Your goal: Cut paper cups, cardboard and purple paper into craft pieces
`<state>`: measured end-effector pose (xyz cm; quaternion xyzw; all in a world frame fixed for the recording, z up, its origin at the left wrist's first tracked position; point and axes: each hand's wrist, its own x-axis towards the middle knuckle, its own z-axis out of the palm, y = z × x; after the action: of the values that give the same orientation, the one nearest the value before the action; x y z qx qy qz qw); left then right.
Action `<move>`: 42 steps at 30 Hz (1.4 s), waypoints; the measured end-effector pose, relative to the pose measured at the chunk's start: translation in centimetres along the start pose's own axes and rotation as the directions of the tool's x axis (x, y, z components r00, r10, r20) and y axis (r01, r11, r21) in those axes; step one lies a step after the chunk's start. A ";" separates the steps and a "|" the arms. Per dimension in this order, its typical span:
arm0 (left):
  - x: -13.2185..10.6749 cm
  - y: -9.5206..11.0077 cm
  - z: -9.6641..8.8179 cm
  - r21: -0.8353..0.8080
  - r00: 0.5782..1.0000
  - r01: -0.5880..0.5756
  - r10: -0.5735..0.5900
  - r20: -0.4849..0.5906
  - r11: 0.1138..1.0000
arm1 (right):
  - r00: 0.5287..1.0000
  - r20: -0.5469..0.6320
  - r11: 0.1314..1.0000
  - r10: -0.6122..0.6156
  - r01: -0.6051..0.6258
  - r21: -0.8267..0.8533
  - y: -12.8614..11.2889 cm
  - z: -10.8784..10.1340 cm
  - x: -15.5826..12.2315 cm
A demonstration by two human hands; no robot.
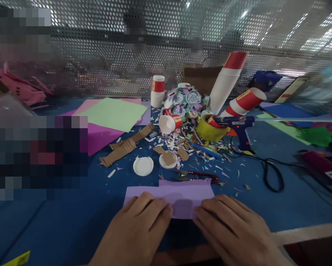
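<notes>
A lilac sheet of paper (177,194) lies on the blue table (71,221) close to the near edge. My left hand (138,231) rests on its near left part, fingers stretched flat and pressing down. My right hand (232,229) presses the near right part in the same way, fingertips almost meeting the left hand's at the paper's middle. Just beyond the paper lie small red-handled scissors (199,176).
Farther back are two white paper discs (143,166), corrugated cardboard strips (127,146), paper scraps, red-and-white paper cups (158,90), a yellow tape roll (210,127), a blue glue gun (239,127) with black cord, and coloured sheets (113,114). A perforated metal screen stands behind.
</notes>
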<state>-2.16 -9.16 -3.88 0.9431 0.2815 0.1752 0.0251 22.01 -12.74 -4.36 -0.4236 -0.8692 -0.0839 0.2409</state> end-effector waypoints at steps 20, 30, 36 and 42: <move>1.0 0.4 -0.6 -0.172 0.974 0.221 -0.210 0.082 0.960 | 1.000 -0.003 0.973 0.001 -0.001 0.232 0.4 0.0 2.2; -0.2 -1.7 -2.9 -0.307 0.871 0.489 -0.437 0.226 0.817 | 0.963 0.146 0.851 0.226 -0.268 0.452 1.9 -0.5 1.5; -0.6 -1.7 -2.3 -0.192 0.795 0.604 -0.568 0.214 0.773 | 0.926 0.216 0.805 0.309 -0.376 0.459 2.0 -0.5 1.6; -0.8 -1.4 -2.0 -0.141 0.770 0.635 -0.606 0.202 0.759 | 0.909 0.256 0.792 0.330 -0.414 0.449 1.9 -0.5 1.8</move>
<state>-4.25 -8.50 -2.49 0.7987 0.5566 0.1161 0.1971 22.71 -10.44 -3.12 -0.5163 -0.7772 0.2253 0.2804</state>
